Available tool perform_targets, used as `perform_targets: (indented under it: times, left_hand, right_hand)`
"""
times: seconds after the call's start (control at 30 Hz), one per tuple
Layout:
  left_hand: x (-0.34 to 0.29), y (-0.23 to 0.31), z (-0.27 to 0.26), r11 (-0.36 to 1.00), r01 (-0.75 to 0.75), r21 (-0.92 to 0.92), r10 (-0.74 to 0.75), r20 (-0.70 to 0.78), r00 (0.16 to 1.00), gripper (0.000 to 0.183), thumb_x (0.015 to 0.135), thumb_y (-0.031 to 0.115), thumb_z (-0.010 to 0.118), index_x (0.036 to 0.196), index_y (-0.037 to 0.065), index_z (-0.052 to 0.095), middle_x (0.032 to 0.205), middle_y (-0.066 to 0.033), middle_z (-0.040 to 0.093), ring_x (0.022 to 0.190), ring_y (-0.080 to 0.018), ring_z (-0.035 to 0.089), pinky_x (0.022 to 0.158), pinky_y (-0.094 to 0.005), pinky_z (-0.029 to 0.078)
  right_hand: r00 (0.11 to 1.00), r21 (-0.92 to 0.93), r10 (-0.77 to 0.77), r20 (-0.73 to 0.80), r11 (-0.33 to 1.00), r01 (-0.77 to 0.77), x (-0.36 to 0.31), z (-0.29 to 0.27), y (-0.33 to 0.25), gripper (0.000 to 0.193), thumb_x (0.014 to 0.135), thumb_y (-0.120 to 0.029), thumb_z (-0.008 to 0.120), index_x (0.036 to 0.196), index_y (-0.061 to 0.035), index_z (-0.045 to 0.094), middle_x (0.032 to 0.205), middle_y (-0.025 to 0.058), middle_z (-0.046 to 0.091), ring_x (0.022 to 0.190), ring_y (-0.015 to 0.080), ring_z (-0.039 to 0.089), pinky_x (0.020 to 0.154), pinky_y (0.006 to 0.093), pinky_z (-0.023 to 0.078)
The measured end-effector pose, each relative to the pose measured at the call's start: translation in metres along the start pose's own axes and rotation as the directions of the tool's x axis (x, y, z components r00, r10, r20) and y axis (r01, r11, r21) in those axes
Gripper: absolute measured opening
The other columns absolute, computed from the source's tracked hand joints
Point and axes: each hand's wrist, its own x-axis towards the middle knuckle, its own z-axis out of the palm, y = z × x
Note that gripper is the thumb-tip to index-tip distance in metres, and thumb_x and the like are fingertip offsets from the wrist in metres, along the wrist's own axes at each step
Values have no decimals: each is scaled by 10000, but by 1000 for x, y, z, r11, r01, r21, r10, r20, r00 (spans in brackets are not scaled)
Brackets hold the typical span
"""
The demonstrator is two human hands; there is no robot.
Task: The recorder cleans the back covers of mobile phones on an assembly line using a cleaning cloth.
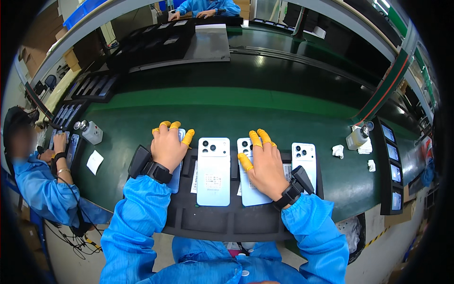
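Note:
Four-part foam tray aside, my left hand point(169, 150) lies over the leftmost light-blue phone point(176, 180), thumb and fingers in yellow finger cots closed about its upper part. Beside it, a light-blue phone point(213, 173) lies back up, with a camera block at its top and a printed label. My right hand point(266, 165) rests across another such phone point(248, 189), its thumb at the left edge and fingers near the camera block. The palm hides much of that phone. A further phone point(303, 158) lies right of it, partly behind my wrist.
A black foam tray point(203, 220) lies beneath the phones. Small bottles point(92, 132) point(357, 137) and white paper point(95, 162) lie to either side. A black tray of phones point(391, 166) stands right. Co-workers sit at left and across the green bench point(203, 102).

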Motion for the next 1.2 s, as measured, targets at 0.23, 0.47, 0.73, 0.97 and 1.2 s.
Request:
perform_targets:
  times: [0.23, 0.47, 0.73, 0.97, 1.2]
  left_hand:
    - [0, 1, -1, 1000, 13, -13, -13, 8, 1000, 471, 898, 380, 614, 1211, 28, 608, 1214, -212, 543, 1097, -388, 540, 881, -458, 498]
    - [-1, 1, -2, 1000, 9, 3, -9, -15, 1000, 469, 899, 389, 610, 1179, 13, 624, 1212, -206, 547, 1089, -387, 540, 875, -458, 499]
    - [0, 0, 3, 1000, -4, -9, 4, -22, 1000, 473, 900, 411, 600, 1165, 20, 631, 1201, -200, 556, 1090, -390, 539, 860, -461, 499]
    - [0, -2, 2, 999, -29, -32, 27, -64, 998, 456, 897, 407, 600, 1145, 26, 632, 1195, -200, 556, 1078, -395, 538, 877, -463, 486]
    - [1, -6, 5, 999, -28, -35, 26, -71, 997, 457, 900, 412, 593, 1145, 28, 631, 1184, -201, 559, 1066, -399, 540, 873, -469, 484]
  right_hand:
    - [1000, 33, 4, -17, 999, -3, 1, 0, 0, 551, 912, -325, 586, 1284, 70, 489, 1334, 292, 435, 1111, 433, 485, 966, 487, 387]
    - [1000, 35, 16, 10, 999, -16, 0, -2, -3, 515, 907, -318, 598, 1229, 80, 535, 1283, 306, 474, 1081, 439, 498, 957, 488, 390]
    - [993, 53, -29, -119, 998, 35, 4, -8, 10, 480, 878, -249, 642, 1211, 81, 538, 1298, 306, 446, 1104, 438, 476, 987, 509, 361]
    - [956, -426, 257, -145, 855, -294, 3, -47, 43, 503, 809, -306, 700, 1156, 34, 572, 1221, 271, 488, 1093, 500, 490, 945, 664, 335]
    - [872, -332, 487, 51, 832, -445, -1, -57, 47, 532, 853, -312, 649, 1240, 33, 528, 1285, 271, 458, 1119, 457, 502, 851, 585, 460]
